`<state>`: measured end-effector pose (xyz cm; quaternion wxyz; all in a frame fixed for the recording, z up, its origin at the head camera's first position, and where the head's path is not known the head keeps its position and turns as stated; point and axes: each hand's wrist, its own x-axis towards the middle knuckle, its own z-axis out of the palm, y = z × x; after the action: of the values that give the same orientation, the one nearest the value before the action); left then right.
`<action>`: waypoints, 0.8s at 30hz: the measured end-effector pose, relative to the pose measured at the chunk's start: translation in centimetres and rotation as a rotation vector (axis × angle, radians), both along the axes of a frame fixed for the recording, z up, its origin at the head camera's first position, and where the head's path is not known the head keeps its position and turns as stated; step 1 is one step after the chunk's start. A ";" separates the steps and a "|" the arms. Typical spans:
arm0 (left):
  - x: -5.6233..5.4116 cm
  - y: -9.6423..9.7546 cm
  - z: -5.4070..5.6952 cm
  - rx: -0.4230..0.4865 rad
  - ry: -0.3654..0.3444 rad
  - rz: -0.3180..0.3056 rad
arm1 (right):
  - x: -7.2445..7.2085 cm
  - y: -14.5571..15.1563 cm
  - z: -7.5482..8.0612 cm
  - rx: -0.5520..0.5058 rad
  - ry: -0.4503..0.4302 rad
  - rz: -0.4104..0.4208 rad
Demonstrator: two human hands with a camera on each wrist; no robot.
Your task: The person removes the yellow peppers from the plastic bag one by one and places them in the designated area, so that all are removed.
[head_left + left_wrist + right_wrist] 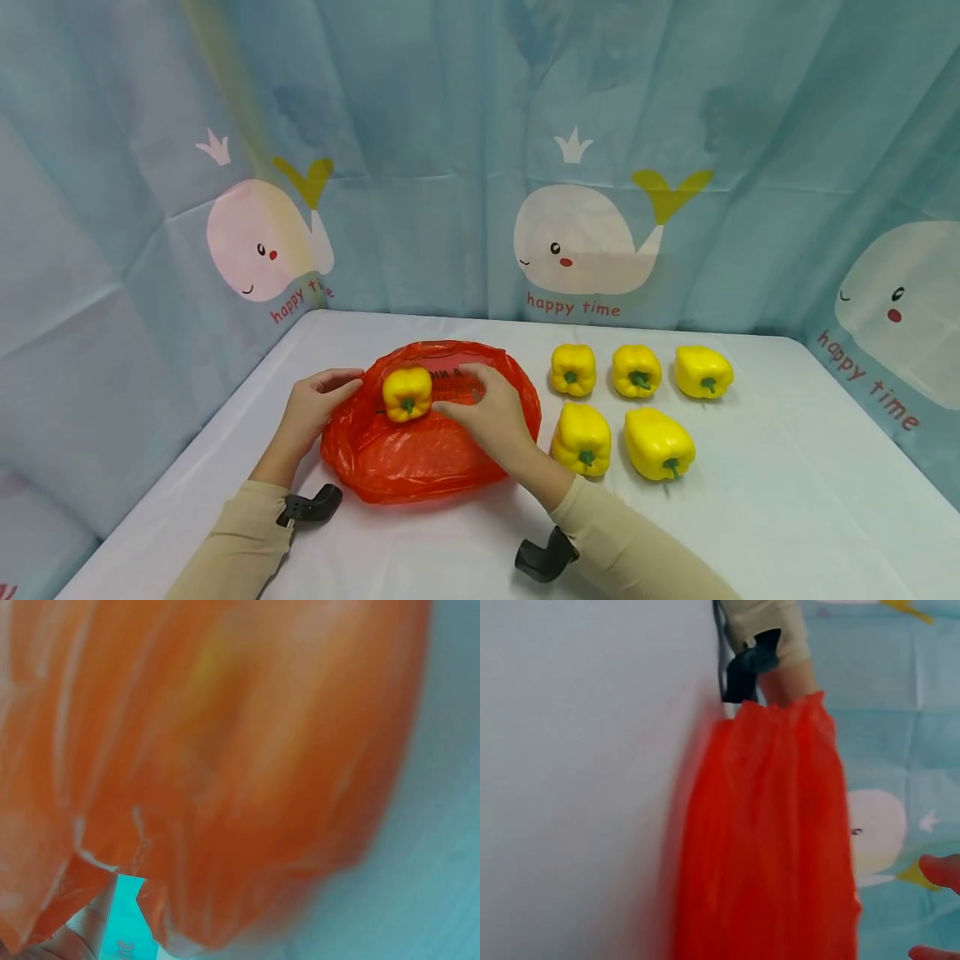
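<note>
A red plastic bag (420, 467) stands with its mouth spread wide on the white table. My left hand (311, 408) pinches the bag's left rim between thumb and fingers; the red film fills most of the left wrist view. Inside the bag's mouth, towards the left, is a yellow bell pepper (407, 394) with its green stem facing me. Just right of that pepper, my right hand (495, 417) is over the bag with thumb and fingers spread apart. Nothing is between its fingertips (939, 871), which show at the edge of the right wrist view.
Several more yellow bell peppers lie right of the bag in two rows, among them one at the back (573, 370) and one at the front (660, 443). The white table (795, 467) reaches a blue whale-print curtain (450, 167) behind and at the sides.
</note>
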<state>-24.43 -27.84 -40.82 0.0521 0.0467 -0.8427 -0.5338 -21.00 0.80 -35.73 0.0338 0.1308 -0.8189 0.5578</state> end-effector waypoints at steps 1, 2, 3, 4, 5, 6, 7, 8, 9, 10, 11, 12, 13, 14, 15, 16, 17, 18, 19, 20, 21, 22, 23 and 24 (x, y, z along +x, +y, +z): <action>0.0 0.0 0.0 0.000 0.001 0.001 | -0.1 -0.5 -0.2 -0.005 -0.005 0.003; 0.0 0.0 0.0 0.000 0.000 0.002 | -0.3 -1.0 -0.3 -0.011 -0.010 0.005; 0.0 0.0 0.0 0.000 0.001 0.003 | -0.4 -1.5 -0.4 -0.020 -0.015 0.007; 0.0 0.0 0.0 0.001 0.002 0.004 | -0.6 -2.0 -0.6 -0.028 -0.026 0.008; 0.0 0.0 0.0 0.000 0.002 0.004 | -0.8 -2.5 -0.7 -0.039 -0.043 0.007; 0.0 0.0 0.0 -0.001 0.005 0.004 | -1.0 -3.0 -0.8 -0.045 -0.057 0.003; 0.0 0.0 0.0 -0.001 0.005 0.003 | -1.2 -3.5 -1.0 -0.047 -0.071 -0.003; 0.0 0.0 -0.1 -0.002 0.006 0.002 | -1.4 -4.0 -1.1 -0.050 -0.086 -0.012; 0.0 0.0 -0.1 -0.002 0.007 0.001 | -1.6 -4.4 -1.3 -0.053 -0.101 -0.022; 0.0 0.0 -0.1 -0.003 0.007 -0.001 | -1.8 -4.7 -1.4 -0.057 -0.121 -0.034; 0.0 0.0 -0.1 -0.004 0.007 -0.003 | -1.9 -5.0 -1.4 -0.064 -0.137 -0.043; 0.0 0.0 -0.1 -0.003 0.006 -0.005 | -2.1 -5.3 -1.5 -0.064 -0.146 -0.052; 0.0 0.0 -0.1 -0.003 0.004 -0.005 | -2.2 -5.5 -1.6 -0.067 -0.156 -0.060; 0.0 0.0 -0.1 -0.005 0.004 -0.004 | -2.3 -5.7 -1.6 -0.067 -0.167 -0.068; 0.0 0.0 -0.1 -0.006 0.003 -0.004 | -2.4 -5.9 -1.6 -0.069 -0.174 -0.072; 0.0 0.0 -0.1 -0.011 0.003 -0.004 | -2.5 -6.0 -1.6 -0.066 -0.179 -0.078; 0.0 0.0 -0.1 -0.014 0.009 -0.003 | -2.6 -6.2 -1.6 -0.063 -0.180 -0.083; 0.0 0.0 -0.1 -0.016 0.017 -0.004 | -2.6 -6.3 -1.7 -0.058 -0.182 -0.089; -0.1 0.0 -0.1 -0.020 0.024 -0.004 | -2.7 -6.5 -1.7 -0.056 -0.185 -0.093; -0.1 0.0 -0.1 -0.026 0.033 -0.005 | -2.8 -6.6 -1.7 -0.051 -0.185 -0.096; -0.1 0.0 -0.1 -0.029 0.040 -0.006 | -2.9 -6.7 -1.8 -0.046 -0.186 -0.100; 0.0 0.0 -0.1 -0.031 0.046 -0.007 | -3.0 -6.8 -1.9 -0.039 -0.186 -0.103; 0.0 0.0 -0.1 -0.030 0.050 -0.006 | -3.0 -7.0 -1.9 -0.034 -0.186 -0.105; 0.0 0.0 -0.1 -0.031 0.049 -0.007 | -3.1 -7.1 -2.0 -0.029 -0.189 -0.108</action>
<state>-24.45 -27.87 -40.96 0.0715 0.0298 -0.8496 -0.5217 -24.10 -6.26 -37.77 -0.0116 0.0330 -0.8161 0.5768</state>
